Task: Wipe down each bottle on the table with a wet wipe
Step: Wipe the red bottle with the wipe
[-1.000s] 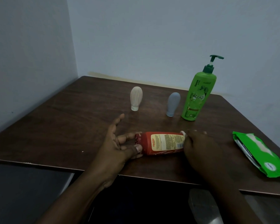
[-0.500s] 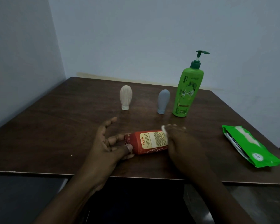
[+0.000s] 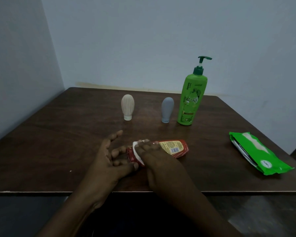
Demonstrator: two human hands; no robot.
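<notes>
Here, a red bottle (image 3: 173, 147) lies on its side near the front edge of a dark wooden table (image 3: 58, 151), with bare tabletop to its left. It carries a yellow label with a barcode. The left hand (image 3: 108, 159) pinches its left end between thumb and fingertips. The right hand (image 3: 159, 161) curls over it, gripping a white wet wipe (image 3: 136, 151) against it. A green wipes pack (image 3: 256, 154) lies well apart, by the right edge.

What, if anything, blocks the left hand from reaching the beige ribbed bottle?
Probably nothing, so yes: only bare table lies between the left hand and the beige ribbed bottle, though it holds the red tube.
</notes>
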